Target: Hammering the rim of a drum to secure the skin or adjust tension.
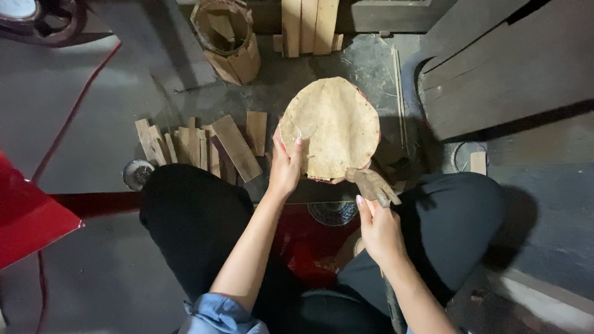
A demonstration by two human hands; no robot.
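The left hand (286, 166) rests against the left edge of a round drum (330, 128), its fingers curled over the rim and its thumb lying on the pale, stretched skin; the drum stands on the dark floor (93, 124) between the person's knees, its red side showing just under the skin at the lower edge; the right hand (378, 230) is closed around the handle of a hammer (372, 184), thumb up along the shaft, with the worn metal head touching or just above the lower right rim of the drum, I cannot tell which; short wooden slats (198, 147) lie spread on the floor to the left of the drum, near the left knee; a ring of slats bound into a small barrel shape (228, 38) stands farther off, and longer planks (307, 26) lean beside it.
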